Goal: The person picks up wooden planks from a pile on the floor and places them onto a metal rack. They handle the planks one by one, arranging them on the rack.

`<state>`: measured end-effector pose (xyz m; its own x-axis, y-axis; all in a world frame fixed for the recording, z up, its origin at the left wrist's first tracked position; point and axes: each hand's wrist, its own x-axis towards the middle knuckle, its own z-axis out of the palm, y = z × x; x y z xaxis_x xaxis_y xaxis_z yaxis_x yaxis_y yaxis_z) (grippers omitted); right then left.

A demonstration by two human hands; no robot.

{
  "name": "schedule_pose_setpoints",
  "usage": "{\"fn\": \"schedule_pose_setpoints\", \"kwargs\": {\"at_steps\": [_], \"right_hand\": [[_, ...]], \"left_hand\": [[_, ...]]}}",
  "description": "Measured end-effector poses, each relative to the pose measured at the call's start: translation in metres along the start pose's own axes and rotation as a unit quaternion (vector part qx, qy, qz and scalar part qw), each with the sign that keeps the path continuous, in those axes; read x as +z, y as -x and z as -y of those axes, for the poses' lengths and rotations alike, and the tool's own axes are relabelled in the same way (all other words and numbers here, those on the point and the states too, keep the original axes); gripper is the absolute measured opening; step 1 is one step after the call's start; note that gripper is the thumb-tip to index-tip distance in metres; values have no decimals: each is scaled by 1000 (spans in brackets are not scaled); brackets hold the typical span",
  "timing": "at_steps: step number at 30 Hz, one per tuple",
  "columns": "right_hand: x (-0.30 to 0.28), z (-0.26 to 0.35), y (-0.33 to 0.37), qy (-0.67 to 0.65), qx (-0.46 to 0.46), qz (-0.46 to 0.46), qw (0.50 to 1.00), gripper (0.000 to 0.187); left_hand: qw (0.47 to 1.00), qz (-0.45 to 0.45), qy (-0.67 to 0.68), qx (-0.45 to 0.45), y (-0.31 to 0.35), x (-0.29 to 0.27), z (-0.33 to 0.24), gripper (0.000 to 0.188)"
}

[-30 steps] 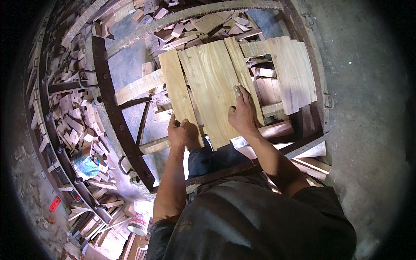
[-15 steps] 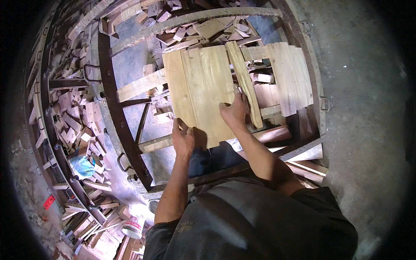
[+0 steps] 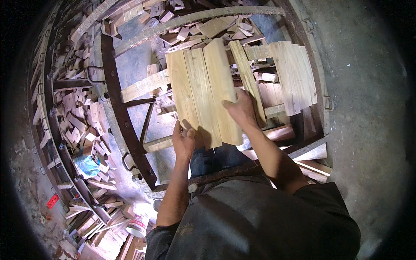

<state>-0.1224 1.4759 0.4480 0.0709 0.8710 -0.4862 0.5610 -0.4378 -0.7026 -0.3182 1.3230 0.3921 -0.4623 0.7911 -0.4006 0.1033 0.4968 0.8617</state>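
Note:
Several pale wooden boards lie side by side across two rails in front of me. At their near left corner is my left hand, thumb and forefinger apart, touching the edge. My right hand grips the long edge of the rightmost board of this group, thumb on top and fingers round the side. That board looks slightly tilted and blurred. Just right of the hand lies a narrow darker-streaked strip, apart from the group. Further right rests a stack of pale boards.
A dark metal frame with handles surrounds the boards. Wood offcuts fill its far end, and more offcuts lie in the left frame. A white bucket stands lower left. Concrete floor extends along the right.
The rightmost board has come up beside the others, covering part of the gap near the strip, with my right hand on its edge. My left hand stays at the corner.

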Motion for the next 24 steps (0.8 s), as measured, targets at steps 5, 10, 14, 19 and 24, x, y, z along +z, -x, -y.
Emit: {"fn": "schedule_pose_setpoints", "kwargs": {"at_steps": [5,10,14,19,24], "right_hand": [[36,-20,21,-19,-141,102,985,43],[9,-21,9,27,-254,-121,959,42],[-41,-80,-46,120,-143,-262,947,41],[-47,-122,-74,-18,-32,-89,995,53],[-32,-113,-56,-75,-46,-92,992,54]], "left_hand": [[990,-10,132,-56,-16,33,-82,68],[998,20,-1,-63,-54,53,-83,78],[973,-28,-230,13,-56,70,-73,86],[970,-32,-240,-22,-47,85,-86,82],[959,-56,-272,49,-40,92,-80,86]]}}
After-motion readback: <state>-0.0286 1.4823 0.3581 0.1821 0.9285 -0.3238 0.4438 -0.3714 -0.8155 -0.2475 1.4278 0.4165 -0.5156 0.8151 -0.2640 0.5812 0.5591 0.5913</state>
